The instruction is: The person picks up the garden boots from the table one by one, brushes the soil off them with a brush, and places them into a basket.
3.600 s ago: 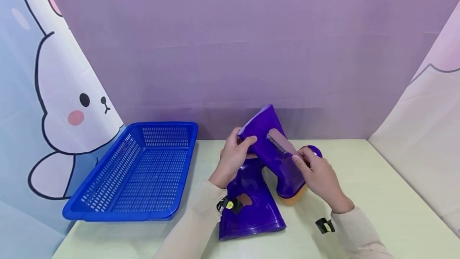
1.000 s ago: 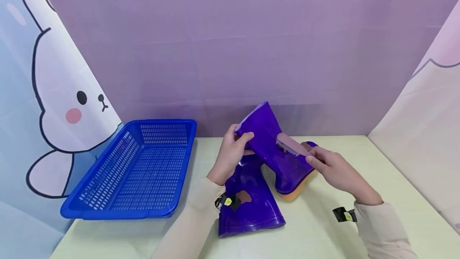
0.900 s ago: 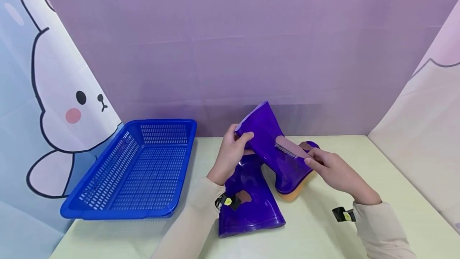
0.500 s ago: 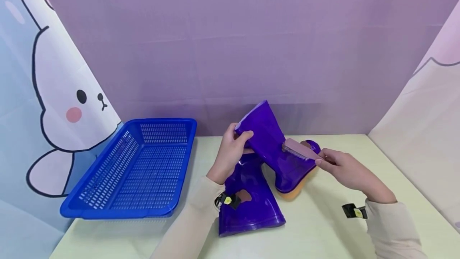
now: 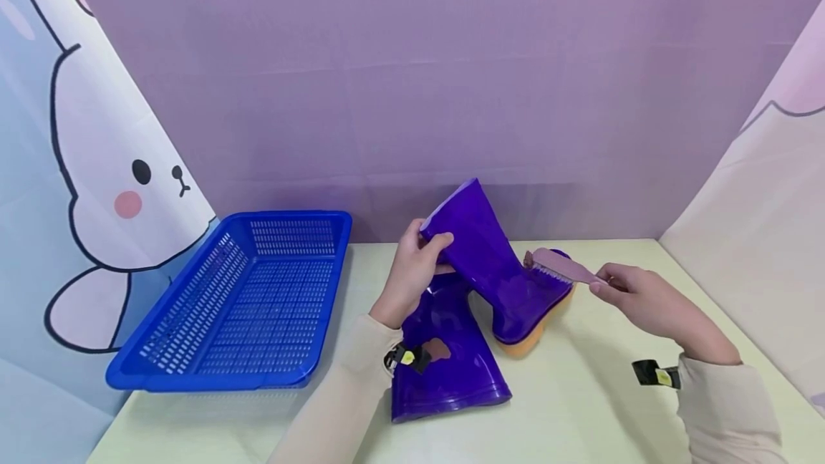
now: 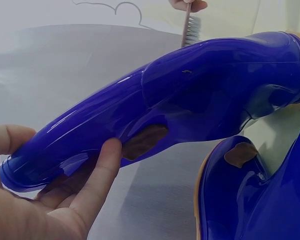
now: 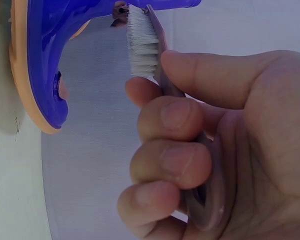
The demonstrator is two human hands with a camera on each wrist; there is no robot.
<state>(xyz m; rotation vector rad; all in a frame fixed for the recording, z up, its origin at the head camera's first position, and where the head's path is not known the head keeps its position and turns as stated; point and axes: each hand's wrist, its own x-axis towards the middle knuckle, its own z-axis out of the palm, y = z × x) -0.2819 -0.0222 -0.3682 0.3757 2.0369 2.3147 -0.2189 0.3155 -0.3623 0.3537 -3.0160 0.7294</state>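
Note:
My left hand [image 5: 412,271] grips the top of a purple rain boot [image 5: 480,242], which is tilted with its orange sole on the table. In the left wrist view a brown patch [image 6: 146,141] shows on its shaft, beside my fingers. My right hand [image 5: 657,303] holds a pink brush [image 5: 570,269] by its handle, white bristles down over the boot's foot. A small brown piece [image 5: 528,259] is at the brush's front end; whether it clings there I cannot tell. Under my left arm lies a second purple boot [image 5: 451,378] with a brown patch [image 5: 438,349].
A blue plastic basket [image 5: 225,382] stands at the left of the pale table [image 5: 567,414]. Behind the table hangs a purple cloth backdrop [image 5: 451,92]. Printed cloth walls [image 5: 760,199] close off both sides.
The brush has moved from the boot's shaft down towards its toe, to the right, with my right hand. The brown piece now shows at the brush's front end. My left hand keeps its grip.

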